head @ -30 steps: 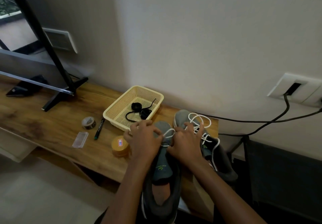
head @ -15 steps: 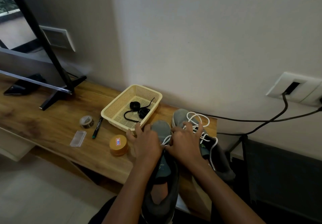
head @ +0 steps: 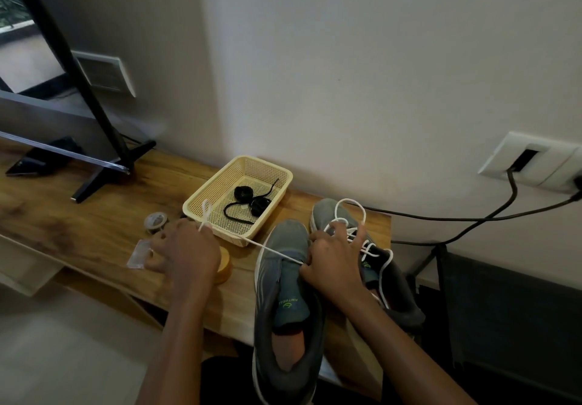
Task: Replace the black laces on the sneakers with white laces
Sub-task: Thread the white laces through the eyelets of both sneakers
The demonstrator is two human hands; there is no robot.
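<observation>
1. Writing: the near sneaker (head: pixel 285 281) has a green logo and one line of green lettering on its tongue. It faces away from the camera and is too small to read. The far sneaker (head: pixel 330 215) shows a green mark on its tongue, also unreadable. The yellow tin (head: pixel 226 267) is mostly hidden behind the left hand, so no label shows.
2. Left hand (head: pixel 185 255): fingers curled, pinching the white lace (head: pixel 252 242). The free end sticks up above the knuckles, over the basket's front corner.
3. The lace runs taut from that hand to the lower eyelets of the near sneaker.
4. Right hand (head: pixel 333 267): fingers splayed and mostly straight, tips on the far sneaker's loose white lacing. The thumb side sits at the eyelet where the lace enters. Can't tell if it pinches anything.
5. Black laces (head: pixel 252 204) are coiled in the cream basket (head: pixel 192 207), just beside the wall.
6. Edges: the near sneaker's heel overhangs the front edge of the table (head: pixel 94 225), toward the person. The far sneaker sits at the table's right end, with its heel past the edge.
7. Room: bare wood between the TV stand foot (head: pixel 91 182) and the tape roll (head: pixel 154 220). A clear plastic piece (head: pixel 138 255) lies by the left fingertips. On the right, black cables (head: pixel 472 218) hang from the wall socket (head: pixel 541 165).
</observation>
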